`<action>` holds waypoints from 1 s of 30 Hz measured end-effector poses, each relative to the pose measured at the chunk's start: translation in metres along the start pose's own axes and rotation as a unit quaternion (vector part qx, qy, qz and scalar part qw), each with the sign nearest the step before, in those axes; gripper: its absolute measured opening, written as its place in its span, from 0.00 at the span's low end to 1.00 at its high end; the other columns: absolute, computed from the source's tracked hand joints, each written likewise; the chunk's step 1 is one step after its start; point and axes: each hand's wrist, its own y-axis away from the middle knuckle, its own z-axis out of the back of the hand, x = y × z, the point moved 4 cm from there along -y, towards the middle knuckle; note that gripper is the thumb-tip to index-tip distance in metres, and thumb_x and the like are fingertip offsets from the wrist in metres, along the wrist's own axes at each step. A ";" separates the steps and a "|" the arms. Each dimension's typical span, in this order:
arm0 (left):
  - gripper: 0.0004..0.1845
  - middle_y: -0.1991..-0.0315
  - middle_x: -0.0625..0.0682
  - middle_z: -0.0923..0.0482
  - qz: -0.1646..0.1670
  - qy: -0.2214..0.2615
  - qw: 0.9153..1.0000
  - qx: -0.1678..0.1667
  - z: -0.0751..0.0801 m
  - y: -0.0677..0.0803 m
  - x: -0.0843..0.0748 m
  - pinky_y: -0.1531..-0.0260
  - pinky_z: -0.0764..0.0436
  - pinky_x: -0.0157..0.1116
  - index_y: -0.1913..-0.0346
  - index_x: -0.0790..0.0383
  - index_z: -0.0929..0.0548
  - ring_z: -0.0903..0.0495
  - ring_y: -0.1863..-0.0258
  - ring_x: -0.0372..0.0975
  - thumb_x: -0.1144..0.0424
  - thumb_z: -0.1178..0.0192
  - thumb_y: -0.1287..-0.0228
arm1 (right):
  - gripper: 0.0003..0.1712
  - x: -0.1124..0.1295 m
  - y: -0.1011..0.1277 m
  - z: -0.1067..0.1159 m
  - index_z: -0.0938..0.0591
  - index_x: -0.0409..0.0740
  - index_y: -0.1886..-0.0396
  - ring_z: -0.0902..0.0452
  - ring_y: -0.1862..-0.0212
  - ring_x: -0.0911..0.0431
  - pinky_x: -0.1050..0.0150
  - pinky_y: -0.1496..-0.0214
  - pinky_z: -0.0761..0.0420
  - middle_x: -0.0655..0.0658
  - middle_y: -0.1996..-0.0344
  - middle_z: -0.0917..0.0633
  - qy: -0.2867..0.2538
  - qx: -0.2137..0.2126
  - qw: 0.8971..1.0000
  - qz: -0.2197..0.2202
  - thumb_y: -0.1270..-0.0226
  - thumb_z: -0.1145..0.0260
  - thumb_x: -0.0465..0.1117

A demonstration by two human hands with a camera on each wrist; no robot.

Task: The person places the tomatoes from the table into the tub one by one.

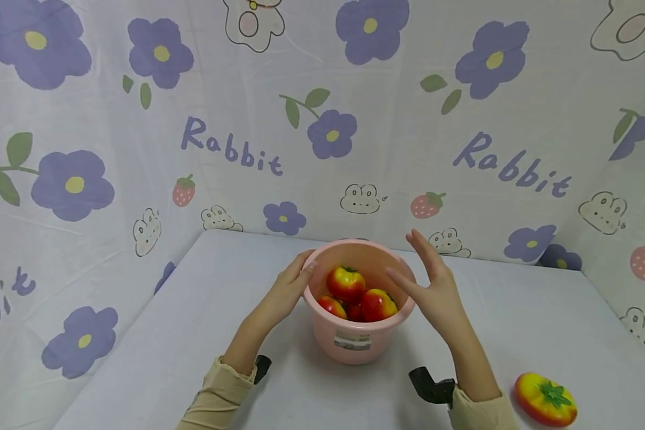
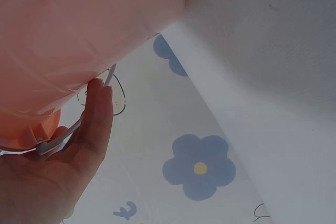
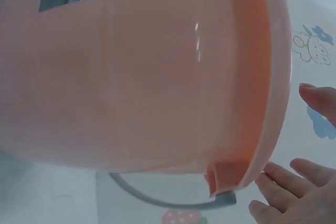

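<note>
Left hand [image 1: 283, 294] touching pink bucket [image 1: 355, 343] rim, right hand [image 1: 432, 294] open beside it

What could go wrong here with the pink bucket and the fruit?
The left hand only rests against the rim of the round pink plastic bucket, with no firm grip, so a push could tip or slide it. The right hand hovers open beside the rim and could knock it. The red-yellow toy fruits are piled high inside and might roll out. The loose toy tomato lies near the table's front edge.
</note>
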 end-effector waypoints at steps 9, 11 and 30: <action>0.27 0.26 0.50 0.37 0.001 0.004 1.000 0.001 0.000 0.000 0.001 0.40 0.26 0.58 0.26 0.46 0.41 0.32 0.30 0.52 0.45 0.60 0.23 | 0.51 -0.017 0.008 0.009 0.49 0.59 0.21 0.52 0.21 0.45 0.29 0.29 0.47 0.46 0.23 0.40 0.003 -0.008 1.000 -0.017 0.38 0.30 0.49; 0.27 0.26 0.50 0.37 0.001 0.005 1.000 0.002 -0.001 0.000 0.001 0.40 0.25 0.58 0.26 0.46 0.41 0.32 0.30 0.52 0.46 0.60 0.23 | 0.51 -0.021 0.010 0.011 0.49 0.59 0.21 0.52 0.21 0.45 0.29 0.29 0.47 0.46 0.23 0.41 0.004 -0.008 1.000 -0.020 0.38 0.30 0.50; 0.27 0.26 0.51 0.38 0.002 0.003 1.000 0.003 -0.001 0.000 0.000 0.40 0.25 0.58 0.26 0.47 0.42 0.32 0.30 0.52 0.46 0.60 0.23 | 0.52 -0.061 0.039 0.035 0.51 0.55 0.21 0.52 0.22 0.42 0.31 0.27 0.48 0.42 0.23 0.41 0.008 -0.029 0.998 -0.057 0.37 0.30 0.51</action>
